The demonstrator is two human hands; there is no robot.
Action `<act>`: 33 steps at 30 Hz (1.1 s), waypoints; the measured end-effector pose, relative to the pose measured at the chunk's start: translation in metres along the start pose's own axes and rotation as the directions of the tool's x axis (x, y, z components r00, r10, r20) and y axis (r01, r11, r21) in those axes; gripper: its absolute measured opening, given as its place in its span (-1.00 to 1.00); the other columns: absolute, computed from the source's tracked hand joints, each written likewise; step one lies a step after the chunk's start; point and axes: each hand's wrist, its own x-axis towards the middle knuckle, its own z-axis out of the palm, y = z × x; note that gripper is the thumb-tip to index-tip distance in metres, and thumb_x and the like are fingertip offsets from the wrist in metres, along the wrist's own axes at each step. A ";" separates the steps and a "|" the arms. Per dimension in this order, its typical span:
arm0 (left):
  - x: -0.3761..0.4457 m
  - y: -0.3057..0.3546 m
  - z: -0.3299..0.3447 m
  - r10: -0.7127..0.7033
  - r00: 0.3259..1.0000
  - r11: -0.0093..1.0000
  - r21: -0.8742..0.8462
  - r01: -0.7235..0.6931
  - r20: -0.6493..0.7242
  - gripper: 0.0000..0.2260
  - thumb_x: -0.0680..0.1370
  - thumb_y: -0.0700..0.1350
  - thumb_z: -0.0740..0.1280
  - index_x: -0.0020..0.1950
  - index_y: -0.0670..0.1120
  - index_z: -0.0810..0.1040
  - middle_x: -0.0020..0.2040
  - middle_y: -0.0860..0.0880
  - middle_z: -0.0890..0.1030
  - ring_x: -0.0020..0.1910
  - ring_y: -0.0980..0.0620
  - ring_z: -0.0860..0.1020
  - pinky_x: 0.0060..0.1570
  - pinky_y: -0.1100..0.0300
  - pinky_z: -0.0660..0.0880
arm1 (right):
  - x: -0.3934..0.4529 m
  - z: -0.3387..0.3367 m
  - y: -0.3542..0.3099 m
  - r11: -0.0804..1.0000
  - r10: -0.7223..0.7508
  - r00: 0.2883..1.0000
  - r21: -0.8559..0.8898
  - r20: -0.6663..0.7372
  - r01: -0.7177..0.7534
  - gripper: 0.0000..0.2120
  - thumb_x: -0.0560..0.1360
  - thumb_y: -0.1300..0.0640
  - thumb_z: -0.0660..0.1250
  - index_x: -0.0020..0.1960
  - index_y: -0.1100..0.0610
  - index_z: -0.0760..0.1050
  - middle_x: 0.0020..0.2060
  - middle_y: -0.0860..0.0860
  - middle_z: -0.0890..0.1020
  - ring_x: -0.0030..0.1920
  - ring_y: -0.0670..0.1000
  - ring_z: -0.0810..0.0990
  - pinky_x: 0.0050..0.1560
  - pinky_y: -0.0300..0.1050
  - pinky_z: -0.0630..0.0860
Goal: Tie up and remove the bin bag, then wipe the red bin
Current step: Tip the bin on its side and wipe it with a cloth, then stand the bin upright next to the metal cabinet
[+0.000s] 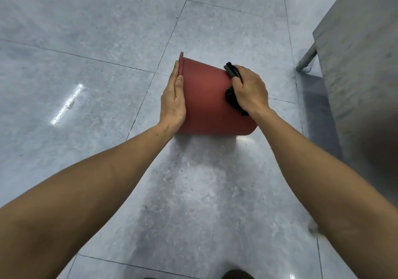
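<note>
The red bin (206,98) lies on its side above the grey tiled floor, its rim pointing left and its base to the right. My left hand (174,101) is flat against the rim end, fingers straight and together, holding it steady. My right hand (249,89) is closed around a black cloth (232,94) and presses it onto the bin's side near the base. Part of the cloth sticks out above my fingers and below my palm. No bin bag is in view.
A grey counter or cabinet (361,67) with a metal leg (307,60) stands at the right. Glossy floor tiles (86,85) stretch to the left and behind. The toe of a dark shoe (238,274) shows at the bottom edge.
</note>
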 end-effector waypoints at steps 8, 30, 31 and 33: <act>0.005 0.005 0.002 0.003 0.999 0.999 0.038 -0.001 -0.039 -0.61 0.69 -0.01 0.04 0.53 0.06 0.25 0.49 0.15 0.33 0.34 0.40 0.26 0.23 0.66 0.16 | -0.062 -0.006 0.060 0.982 0.115 0.985 0.166 -0.126 -0.093 -0.45 0.53 0.23 0.10 0.51 -0.02 0.28 0.46 -0.07 0.37 0.41 -0.04 0.37 0.30 -0.18 0.35; -0.012 0.070 0.008 0.310 0.774 0.307 0.712 -0.632 0.553 -0.33 0.50 -0.13 0.34 0.49 0.30 0.13 0.23 0.06 0.59 0.09 -0.22 0.59 -0.08 -0.04 0.50 | -0.078 -0.081 0.037 0.083 0.564 0.785 0.929 0.255 -0.361 -0.86 0.51 0.24 0.21 -0.15 0.11 0.52 -0.32 -0.01 0.55 -0.35 -0.03 0.53 -0.39 -0.23 0.46; -0.016 0.066 0.008 0.312 0.750 0.269 0.702 -0.659 0.584 -0.34 0.50 -0.15 0.32 0.49 0.29 0.14 0.22 0.07 0.59 0.07 -0.21 0.59 -0.14 -0.02 0.49 | -0.079 -0.084 0.036 0.085 0.550 0.793 0.928 0.260 -0.363 -0.89 0.51 0.23 0.22 -0.12 0.12 0.51 -0.29 0.01 0.55 -0.32 -0.01 0.53 -0.37 -0.22 0.46; -0.023 0.060 0.011 0.299 0.717 0.247 0.674 -0.696 0.630 -0.36 0.49 -0.16 0.29 0.48 0.26 0.17 0.20 0.09 0.59 0.05 -0.17 0.60 -0.21 0.03 0.47 | -0.081 -0.088 0.033 0.073 0.506 0.812 0.923 0.292 -0.378 -0.92 0.52 0.19 0.24 -0.01 0.14 0.49 -0.21 0.03 0.57 -0.22 0.01 0.55 -0.28 -0.19 0.48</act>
